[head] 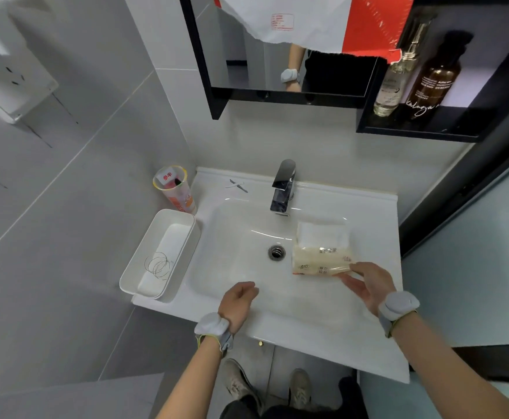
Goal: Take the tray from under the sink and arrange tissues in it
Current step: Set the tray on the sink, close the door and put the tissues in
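Tray sits at the frame's left on the worktop, and right of centre the right hand pinches the tissue pack while the left hand hovers loosely curled, so tissues look ready to cross leftward.

White tray at left, thin grey wire loops in it; white sink with chrome tap and dark metal drain. Tissue pack cream-yellow with dark print, white tissues showing at its far end; clear cup far left, yellow rim, red-and-orange label. Right shelf: dark brown bottle with white script, clear bottle with gold neck; grey wall tiles, black mirror frame, red-and-white sheet over the glass.
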`<state>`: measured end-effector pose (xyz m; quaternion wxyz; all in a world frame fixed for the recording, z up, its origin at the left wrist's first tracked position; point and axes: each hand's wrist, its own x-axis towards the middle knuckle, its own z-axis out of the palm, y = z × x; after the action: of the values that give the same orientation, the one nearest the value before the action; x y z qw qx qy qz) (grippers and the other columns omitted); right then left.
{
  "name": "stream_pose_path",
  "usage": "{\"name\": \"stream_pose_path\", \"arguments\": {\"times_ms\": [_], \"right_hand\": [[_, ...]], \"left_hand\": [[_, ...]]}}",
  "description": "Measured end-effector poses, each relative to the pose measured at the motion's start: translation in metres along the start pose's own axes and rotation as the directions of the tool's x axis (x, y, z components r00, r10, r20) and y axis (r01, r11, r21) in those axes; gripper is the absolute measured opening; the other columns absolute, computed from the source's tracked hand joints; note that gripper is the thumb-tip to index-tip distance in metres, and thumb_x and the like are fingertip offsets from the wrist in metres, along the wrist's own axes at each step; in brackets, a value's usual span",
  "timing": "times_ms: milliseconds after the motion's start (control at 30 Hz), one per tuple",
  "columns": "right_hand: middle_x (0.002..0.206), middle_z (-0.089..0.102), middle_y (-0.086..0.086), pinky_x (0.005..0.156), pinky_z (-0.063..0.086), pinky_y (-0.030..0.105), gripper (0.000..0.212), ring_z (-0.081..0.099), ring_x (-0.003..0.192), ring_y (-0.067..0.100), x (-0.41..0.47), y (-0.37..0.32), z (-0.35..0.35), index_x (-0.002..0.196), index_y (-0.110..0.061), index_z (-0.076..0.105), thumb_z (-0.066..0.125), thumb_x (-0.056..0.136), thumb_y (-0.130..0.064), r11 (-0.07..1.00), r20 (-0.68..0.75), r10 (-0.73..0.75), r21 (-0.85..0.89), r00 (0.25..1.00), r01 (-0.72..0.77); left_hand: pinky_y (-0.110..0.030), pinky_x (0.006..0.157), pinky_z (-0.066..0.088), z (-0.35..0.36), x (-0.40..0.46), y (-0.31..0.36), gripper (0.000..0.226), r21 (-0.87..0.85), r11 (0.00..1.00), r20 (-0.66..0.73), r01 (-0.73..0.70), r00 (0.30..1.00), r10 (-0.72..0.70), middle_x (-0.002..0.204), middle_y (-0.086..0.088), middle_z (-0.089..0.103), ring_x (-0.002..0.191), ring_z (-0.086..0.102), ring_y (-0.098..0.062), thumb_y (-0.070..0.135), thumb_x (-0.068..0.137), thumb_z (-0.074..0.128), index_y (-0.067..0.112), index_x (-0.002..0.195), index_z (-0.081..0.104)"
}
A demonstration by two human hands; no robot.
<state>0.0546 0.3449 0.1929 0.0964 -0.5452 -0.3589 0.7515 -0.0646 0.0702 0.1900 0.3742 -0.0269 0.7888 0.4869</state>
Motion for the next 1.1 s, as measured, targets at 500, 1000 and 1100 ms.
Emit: {"name": "stream_pose_path", "arguments": {"times_ms": [500, 1000, 1100], "right_hand": [[0.106, 0.070, 0.027, 0.083, 0.058, 0.038, 0.007, 0.069, 0.101, 0.043, -0.074, 0.067, 0.142, 0.091, -0.003, 0.057, 0.061, 0.090, 0.003, 0.989, 0.252, -0.022, -0.137, 0.967, 0.058], [0.097, 0.070, 0.011, 0.084, 0.059, 0.043, 0.015, 0.074, 0.086, 0.033, -0.097, 0.077, 0.266, 0.105, -0.009, 0.063, 0.064, 0.091, -0.013, 0.911, 0.413, -0.140, -0.302, 0.900, 0.280], [0.092, 0.072, 0.005, 0.077, 0.060, 0.037, 0.018, 0.074, 0.079, 0.027, -0.096, 0.078, 0.292, 0.107, -0.012, 0.066, 0.067, 0.090, -0.017, 0.874, 0.459, -0.154, -0.350, 0.875, 0.337]], "left_hand": [[-0.020, 0.107, 0.022, -0.081, -0.010, 0.012, 0.061, 0.225, 0.952, -0.159, -0.207, 0.956, 0.245, 0.144, 0.001, 0.040, 0.138, 0.034, -0.018, 0.043, 0.098, 0.049, 0.020, 0.151, 0.031], [-0.032, 0.109, 0.031, -0.167, 0.001, -0.007, 0.052, 0.089, 0.971, -0.382, -0.221, 0.893, 0.239, 0.135, 0.003, 0.041, 0.131, 0.037, -0.018, 0.040, 0.102, 0.032, 0.034, 0.153, 0.025], [-0.030, 0.098, 0.037, -0.182, -0.004, -0.006, 0.048, 0.064, 0.967, -0.410, -0.248, 0.877, 0.252, 0.123, 0.002, 0.044, 0.112, 0.049, -0.015, 0.039, 0.101, 0.036, 0.044, 0.148, 0.028]]}}
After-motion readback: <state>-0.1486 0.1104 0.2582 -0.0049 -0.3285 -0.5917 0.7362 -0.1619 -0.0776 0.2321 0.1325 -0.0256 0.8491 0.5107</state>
